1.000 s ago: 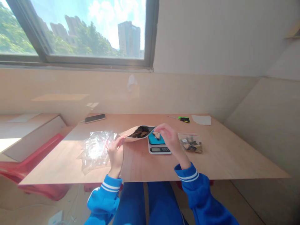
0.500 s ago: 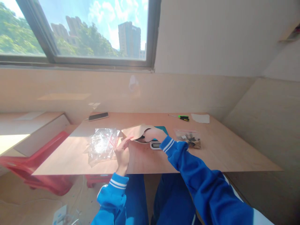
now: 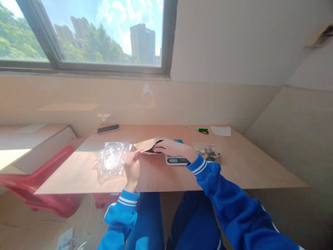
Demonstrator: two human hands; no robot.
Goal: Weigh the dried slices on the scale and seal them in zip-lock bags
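Observation:
A brown kraft paper bag (image 3: 145,144) lies on its side above the table, its dark mouth facing right. My left hand (image 3: 132,166) is closed on the bag's near left part, thumb along the paper. My right hand (image 3: 173,148) reaches to the mouth from the right. Its fingertips sit close together in the dark opening, and what they hold, if anything, is hidden. Under my right hand and wrist stands a white kitchen scale (image 3: 169,161) with a teal top, its display and buttons facing me.
Clear plastic bags (image 3: 113,161) lie left of my left hand. A zip bag with dark small parts (image 3: 212,152) lies on the right. Farther back are a phone (image 3: 108,129), screwdrivers (image 3: 202,130) and a white paper piece (image 3: 221,131). A red chair (image 3: 52,173) stands at left.
My right hand has drawn back a little to the right and lies flatter, with more of its fingers showing at the bag's mouth. The scale's buttons have come into view.

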